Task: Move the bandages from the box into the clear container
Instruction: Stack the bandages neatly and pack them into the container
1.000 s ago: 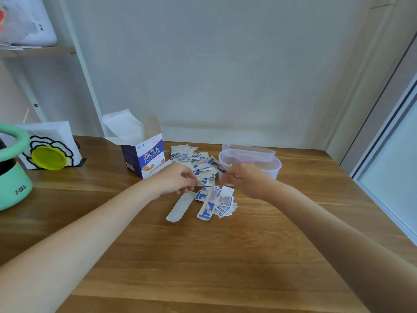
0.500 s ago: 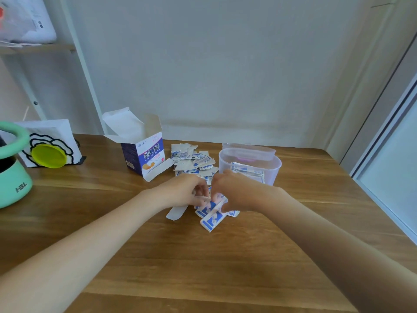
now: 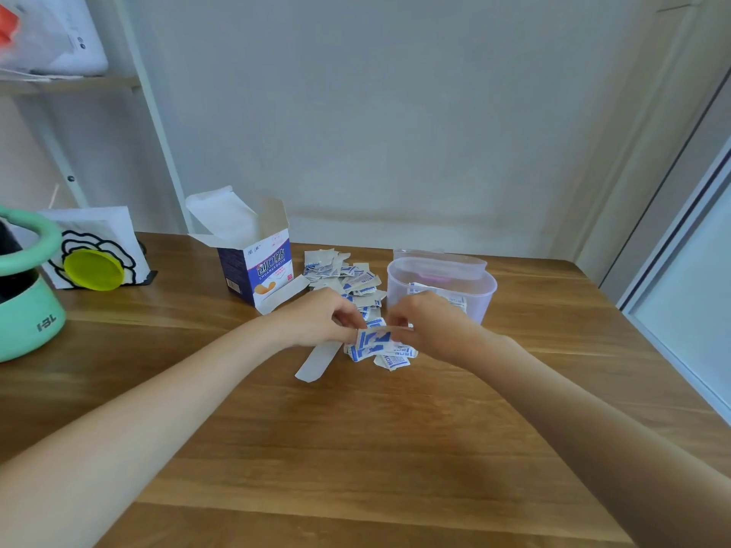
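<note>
An opened blue-and-white bandage box [image 3: 257, 267] stands on the wooden table [image 3: 356, 448]. Loose wrapped bandages [image 3: 344, 272] lie in a pile between the box and the clear container [image 3: 480, 298], which holds a few bandages. My left hand [image 3: 316, 320] and my right hand [image 3: 431, 324] meet in front of the pile, both pinching a small bundle of blue-and-white bandages [image 3: 374, 342] just above the table. More bandages [image 3: 395, 359] lie under the hands.
A white paper strip [image 3: 318, 361] lies beside my left hand. A mint-green object [image 3: 23, 310] sits at the far left, with a white flower-print stand and a yellow-green disc [image 3: 93, 268] behind it. The container's lid [image 3: 439, 259] leans at its back.
My right hand came back from the container to the near pile. Both hands closed together and gathered a bundle of bandages, lifting it slightly. Bandages now show inside the container.
</note>
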{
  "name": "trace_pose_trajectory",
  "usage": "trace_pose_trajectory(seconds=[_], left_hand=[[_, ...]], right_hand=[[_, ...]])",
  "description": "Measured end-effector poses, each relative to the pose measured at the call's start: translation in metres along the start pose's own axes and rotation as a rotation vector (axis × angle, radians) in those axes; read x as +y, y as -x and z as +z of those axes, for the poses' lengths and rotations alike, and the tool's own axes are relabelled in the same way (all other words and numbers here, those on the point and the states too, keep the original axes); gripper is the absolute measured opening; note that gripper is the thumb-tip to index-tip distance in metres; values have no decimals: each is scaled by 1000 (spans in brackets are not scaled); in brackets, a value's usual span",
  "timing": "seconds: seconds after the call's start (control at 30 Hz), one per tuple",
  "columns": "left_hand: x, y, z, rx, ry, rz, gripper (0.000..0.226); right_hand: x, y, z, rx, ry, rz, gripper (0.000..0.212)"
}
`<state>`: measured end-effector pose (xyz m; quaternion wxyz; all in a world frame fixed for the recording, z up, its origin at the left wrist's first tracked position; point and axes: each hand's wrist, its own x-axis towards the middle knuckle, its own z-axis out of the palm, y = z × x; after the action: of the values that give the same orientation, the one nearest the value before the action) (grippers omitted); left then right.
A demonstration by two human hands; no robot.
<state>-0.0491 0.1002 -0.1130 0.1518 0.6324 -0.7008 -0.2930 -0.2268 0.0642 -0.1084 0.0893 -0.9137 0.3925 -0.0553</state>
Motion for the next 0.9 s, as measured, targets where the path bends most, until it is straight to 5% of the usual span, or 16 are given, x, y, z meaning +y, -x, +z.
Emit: trace_pose_trajectory(seconds=[0.23,0.43,0.67,0.9], left_hand=[[6,-1,1,95,220,13,13],[-1,-4,19,4,-325,-7,40],[-4,-9,20,79,-237,-39,15],[-4,-7,4,-48,-226,-21,22]], right_hand=[[4,6,-6,45,9,19,19],[11,16,4,-155,179,-3,19],[20,23,1,-157,79,18,31],[10,14,-9,126,-78,9,16]])
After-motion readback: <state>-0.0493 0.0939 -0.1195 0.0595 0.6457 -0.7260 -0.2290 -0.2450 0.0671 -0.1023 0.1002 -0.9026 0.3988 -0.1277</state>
